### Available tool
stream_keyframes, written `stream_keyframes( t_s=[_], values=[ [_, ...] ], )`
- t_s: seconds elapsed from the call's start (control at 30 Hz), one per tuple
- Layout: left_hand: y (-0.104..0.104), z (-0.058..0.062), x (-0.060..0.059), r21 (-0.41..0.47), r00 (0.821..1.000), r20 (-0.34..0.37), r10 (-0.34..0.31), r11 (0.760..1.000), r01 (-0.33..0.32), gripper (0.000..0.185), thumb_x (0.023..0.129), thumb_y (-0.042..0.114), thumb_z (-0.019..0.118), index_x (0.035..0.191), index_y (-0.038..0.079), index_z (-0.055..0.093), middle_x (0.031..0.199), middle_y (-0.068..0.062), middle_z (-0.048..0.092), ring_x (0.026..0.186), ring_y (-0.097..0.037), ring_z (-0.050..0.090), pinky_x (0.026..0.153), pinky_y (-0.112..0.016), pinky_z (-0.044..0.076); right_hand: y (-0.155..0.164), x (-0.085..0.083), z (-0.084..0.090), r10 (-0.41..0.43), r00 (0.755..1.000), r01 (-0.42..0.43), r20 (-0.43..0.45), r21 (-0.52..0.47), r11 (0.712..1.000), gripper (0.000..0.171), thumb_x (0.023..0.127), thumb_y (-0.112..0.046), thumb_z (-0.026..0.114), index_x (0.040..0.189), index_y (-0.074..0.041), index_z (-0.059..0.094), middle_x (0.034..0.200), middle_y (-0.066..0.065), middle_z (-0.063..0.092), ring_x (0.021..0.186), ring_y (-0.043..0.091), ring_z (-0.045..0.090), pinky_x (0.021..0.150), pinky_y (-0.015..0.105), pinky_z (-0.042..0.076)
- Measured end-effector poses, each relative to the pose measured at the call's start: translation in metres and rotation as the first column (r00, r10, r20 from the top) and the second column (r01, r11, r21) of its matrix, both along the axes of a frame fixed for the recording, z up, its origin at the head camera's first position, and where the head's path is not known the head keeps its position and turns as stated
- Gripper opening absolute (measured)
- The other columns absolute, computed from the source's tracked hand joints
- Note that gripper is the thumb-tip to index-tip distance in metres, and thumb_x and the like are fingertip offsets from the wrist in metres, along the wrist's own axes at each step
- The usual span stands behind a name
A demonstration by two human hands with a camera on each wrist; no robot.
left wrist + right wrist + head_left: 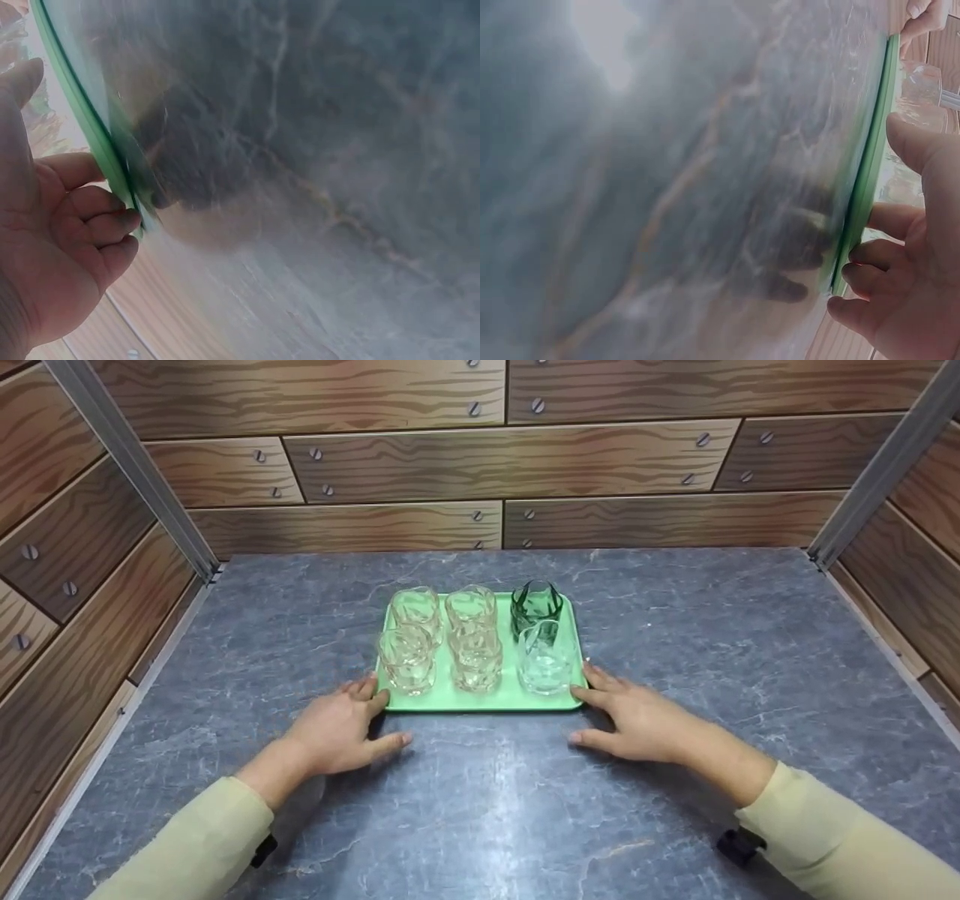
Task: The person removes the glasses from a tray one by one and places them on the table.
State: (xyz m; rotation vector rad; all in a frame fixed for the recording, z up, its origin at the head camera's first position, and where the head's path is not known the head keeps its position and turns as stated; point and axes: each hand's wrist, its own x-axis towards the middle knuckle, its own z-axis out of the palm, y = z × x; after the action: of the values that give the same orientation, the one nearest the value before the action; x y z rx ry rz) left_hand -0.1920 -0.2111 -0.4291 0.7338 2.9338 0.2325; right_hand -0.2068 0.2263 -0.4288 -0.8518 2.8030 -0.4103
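A light green tray lies on the table, carrying several faceted drinking glasses in two rows. A dark green glass stands at the back right, behind a clear glass. The other glasses, such as the front left glass, look clear with a faint warm tint. At the tray's front left corner my left hand touches the edge, thumb spread away from it. My right hand touches the front right corner likewise. Both wrist views show the fingertips against the green rim, not wrapped around it.
Grey marbled tabletop surrounds the tray. Wood-patterned panels form walls at the back and both sides, with metal posts in the back corners.
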Motion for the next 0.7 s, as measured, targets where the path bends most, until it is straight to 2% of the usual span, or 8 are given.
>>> stream_keyframes(
  t_s=[0.23, 0.43, 0.7],
  values=[
    [0.003, -0.001, 0.010, 0.011, 1.000, -0.014, -0.025, 1.000, 0.025, 0.095, 0.100, 0.074, 0.050, 0.150, -0.006, 0.055, 0.158, -0.036, 0.039, 0.144, -0.054, 0.043, 0.118, -0.062, 0.038, 0.007, 0.011, 0.000, 0.003, 1.000, -0.003, 0.007, 0.005, 1.000, 0.087, 0.098, -0.067, 0.062, 0.161, -0.008, 0.046, 0.171, 0.023, 0.023, 0.154, 0.049, 0.028, 0.121, 0.068, 0.026],
    [0.006, -0.001, 0.021, 0.031, 0.999, 0.004, -0.035, 0.999, 0.034, 0.093, 0.100, 0.074, 0.050, 0.150, -0.004, 0.056, 0.159, -0.034, 0.040, 0.146, -0.052, 0.042, 0.119, -0.063, 0.037, 0.013, 0.021, 0.001, 0.012, 1.000, -0.012, 0.001, -0.003, 1.000, 0.086, 0.098, -0.066, 0.063, 0.159, -0.008, 0.049, 0.170, 0.024, 0.026, 0.154, 0.048, 0.030, 0.121, 0.068, 0.027],
    [0.009, 0.001, 0.033, 0.050, 0.998, -0.005, -0.057, 0.997, 0.057, 0.090, 0.100, 0.073, 0.052, 0.147, -0.003, 0.060, 0.157, -0.035, 0.043, 0.145, -0.050, 0.045, 0.118, -0.061, 0.040, 0.021, 0.035, 0.003, 0.018, 1.000, -0.018, 0.005, -0.001, 1.000, 0.086, 0.098, -0.071, 0.060, 0.159, -0.010, 0.050, 0.170, 0.022, 0.027, 0.154, 0.048, 0.030, 0.121, 0.066, 0.027]
  ],
)
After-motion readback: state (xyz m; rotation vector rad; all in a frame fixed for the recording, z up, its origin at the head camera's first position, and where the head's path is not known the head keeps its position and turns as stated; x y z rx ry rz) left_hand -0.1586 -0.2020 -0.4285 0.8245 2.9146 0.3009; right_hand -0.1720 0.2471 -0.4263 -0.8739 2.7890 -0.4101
